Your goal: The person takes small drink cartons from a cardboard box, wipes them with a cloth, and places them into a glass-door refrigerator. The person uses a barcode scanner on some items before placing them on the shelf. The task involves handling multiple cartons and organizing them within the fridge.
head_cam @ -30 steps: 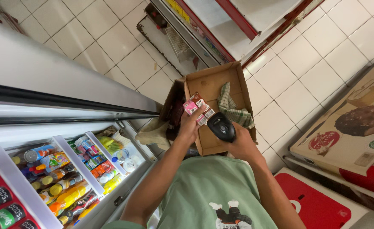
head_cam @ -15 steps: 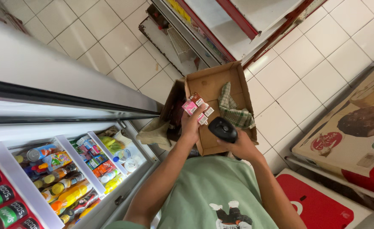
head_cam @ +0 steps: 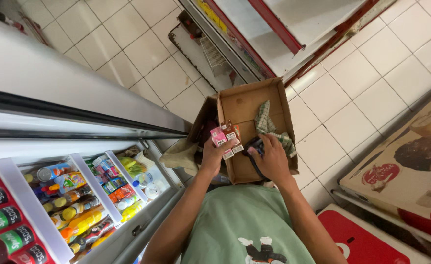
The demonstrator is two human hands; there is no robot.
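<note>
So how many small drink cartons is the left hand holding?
2 visible: a pink small carton and a brown-and-white one beside it, fanned in the left hand over the cardboard box. More may be hidden behind them.

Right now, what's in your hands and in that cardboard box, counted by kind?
Small drink cartons, in the left hand: 2
Black handheld device, in the right hand: 1
Checked cloth, in the cardboard box: 1
Total: 4
</note>
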